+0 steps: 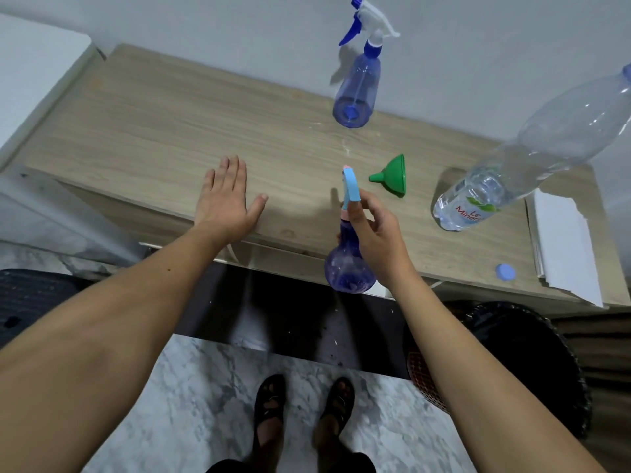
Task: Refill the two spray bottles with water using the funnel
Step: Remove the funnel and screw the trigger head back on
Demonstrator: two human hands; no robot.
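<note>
L hand lay flat, fingers spread, on table; R hand gripped round spray bottle w/ trigger head (funnel just beside).

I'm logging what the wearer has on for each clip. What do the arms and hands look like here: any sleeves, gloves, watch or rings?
Both arms are bare from where they come into view down to the wrists, with no sleeve showing. The left hand and the right hand are bare too: no gloves, and no watch, bracelet or ring shows. A few small dark spots mark the left forearm.
</note>
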